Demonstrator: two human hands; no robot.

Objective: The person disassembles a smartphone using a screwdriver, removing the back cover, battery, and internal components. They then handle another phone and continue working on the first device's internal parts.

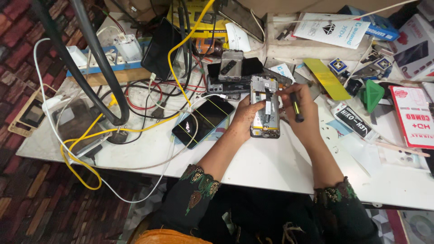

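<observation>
Opened phone (265, 108) lies back-up on the white table (253, 167) between my hands. My left hand (246, 116) curls against its left edge, steadying it; my right hand (302, 106) is closed around a dark screwdriver (295, 108), fingertips touching the phone's upper part.

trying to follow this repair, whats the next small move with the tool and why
Probably lower the tool's tip onto the upper part of the opened phone. The right hand holds the black and yellow tool right beside the phone's top edge, while the left hand steadies the phone's left side flat on the white table. The tip itself is hidden.
</observation>
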